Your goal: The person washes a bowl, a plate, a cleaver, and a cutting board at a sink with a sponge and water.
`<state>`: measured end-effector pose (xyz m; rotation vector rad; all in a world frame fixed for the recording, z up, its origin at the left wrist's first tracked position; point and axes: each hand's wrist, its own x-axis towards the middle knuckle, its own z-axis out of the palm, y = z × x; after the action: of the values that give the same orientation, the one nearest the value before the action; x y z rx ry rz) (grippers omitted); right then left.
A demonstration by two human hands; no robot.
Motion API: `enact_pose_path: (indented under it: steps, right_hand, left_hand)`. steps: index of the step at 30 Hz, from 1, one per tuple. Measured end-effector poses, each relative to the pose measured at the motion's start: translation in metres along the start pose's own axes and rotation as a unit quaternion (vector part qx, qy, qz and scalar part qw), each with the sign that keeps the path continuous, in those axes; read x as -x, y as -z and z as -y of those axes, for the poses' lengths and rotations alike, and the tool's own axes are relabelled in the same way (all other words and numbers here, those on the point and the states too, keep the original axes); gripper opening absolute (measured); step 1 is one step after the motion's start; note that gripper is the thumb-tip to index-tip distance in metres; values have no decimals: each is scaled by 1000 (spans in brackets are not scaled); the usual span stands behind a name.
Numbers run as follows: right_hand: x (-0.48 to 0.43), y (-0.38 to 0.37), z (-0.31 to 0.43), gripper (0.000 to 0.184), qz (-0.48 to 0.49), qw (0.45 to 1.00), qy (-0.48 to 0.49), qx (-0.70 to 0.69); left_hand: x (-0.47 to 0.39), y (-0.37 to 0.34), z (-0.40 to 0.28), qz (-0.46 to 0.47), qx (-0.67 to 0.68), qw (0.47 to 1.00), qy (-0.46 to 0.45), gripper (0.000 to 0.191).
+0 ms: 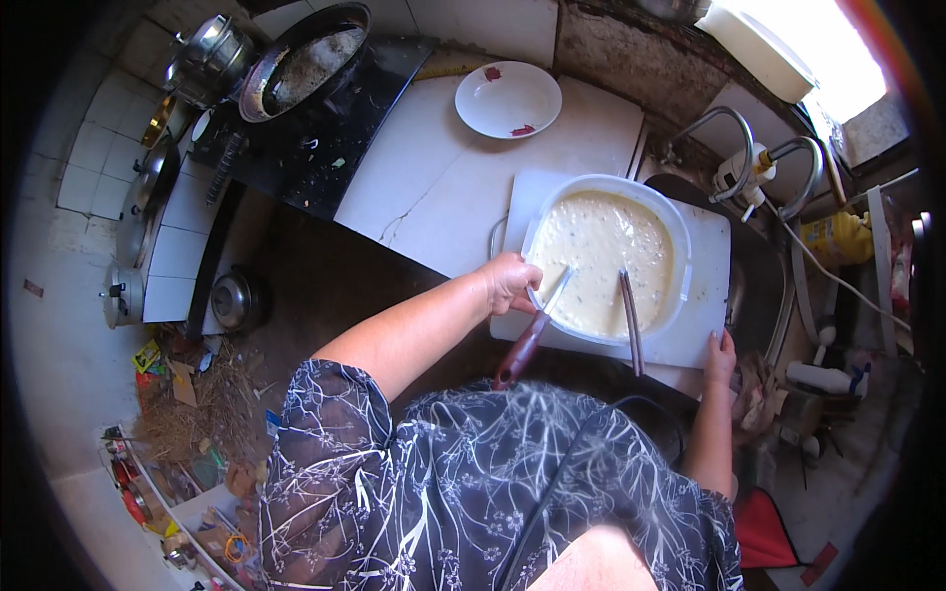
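Note:
A white plastic basin [686, 284] holds pale, lumpy batter [602, 244] with small dark flecks. My left hand [511, 284] grips the basin's left front rim. Beside that hand, a utensil with a dark red handle [522, 349] leans over the rim, its metal end dipping into the batter. A pair of chopsticks [633, 325] also stands in the batter, resting on the front rim. Beneath the basin lies a white cutting board [706, 244]. My right hand [720, 356] holds the board's front right corner, thumb on top; its other fingers are partly hidden.
Behind the basin sits a white plate [508, 100] with red leaf prints. A wok [307, 63] and a steel pot [211, 63] stand on the black stove [295, 159] at left. At right are a sink [768, 273] and curved faucets [805, 173]. Straw [196, 399] lies on the floor.

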<state>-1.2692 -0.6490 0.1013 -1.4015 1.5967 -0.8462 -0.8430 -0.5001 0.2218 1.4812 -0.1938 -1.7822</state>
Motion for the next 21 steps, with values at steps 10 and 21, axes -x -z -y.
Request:
enact_pose_path:
  steps: [10, 21]
  right_hand:
    - [-14, -1, -7, 36, 3, 996, -48, -69]
    - [-33, -3, -17, 46, 3, 996, -40, -84]
  left_hand:
    - [32, 41, 19, -64, 45, 995, -55, 36]
    - [68, 124, 63, -143, 214, 954, -157, 37]
